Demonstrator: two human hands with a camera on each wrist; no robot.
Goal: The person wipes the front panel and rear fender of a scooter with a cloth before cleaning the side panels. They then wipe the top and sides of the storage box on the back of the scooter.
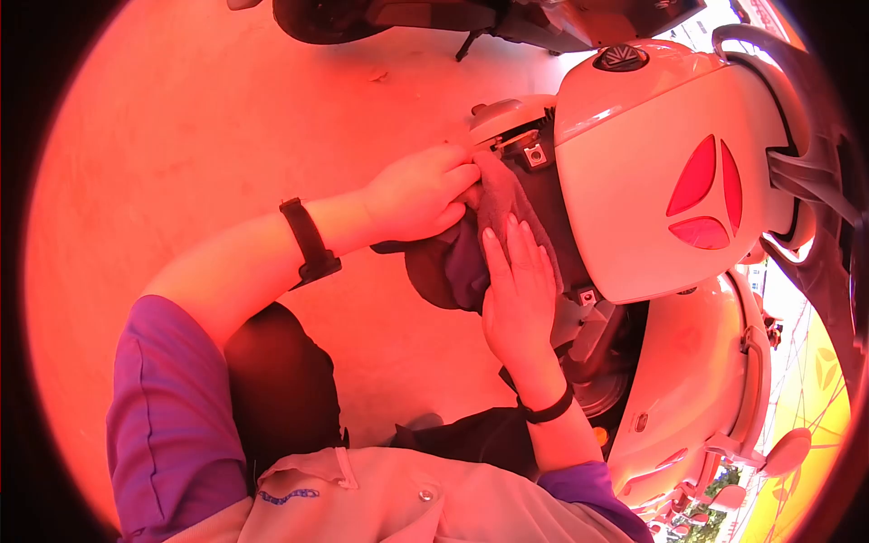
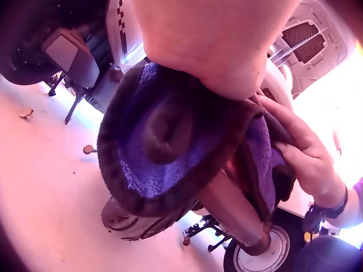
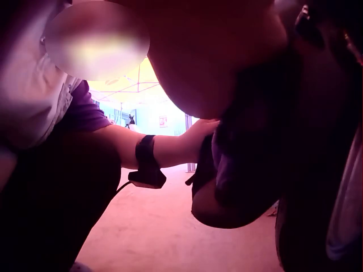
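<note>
A purple towel with a dark border (image 2: 150, 184) is draped and folded over the dark rear part of a white scooter (image 1: 625, 208). My left hand (image 1: 424, 195) pinches the towel's upper edge with its fingers bent, just below a small rounded white part (image 1: 511, 116). Against the towel's near side lies my right hand (image 1: 523, 290), fingers straight and pressing the cloth flat. In the left wrist view the towel hangs in loose folds beneath the left hand (image 2: 215, 48), with the right hand (image 2: 309, 164) beyond it. The right wrist view is dark; the cloth (image 3: 224, 164) hangs by the left hand there.
Another dark scooter (image 1: 407, 18) is parked across the top. A second white scooter body (image 1: 683, 362) stands close on the right, with mirrors at its front. A wheel (image 2: 261, 252) and a stand show below the towel. My knee (image 1: 281, 376) is near the left forearm.
</note>
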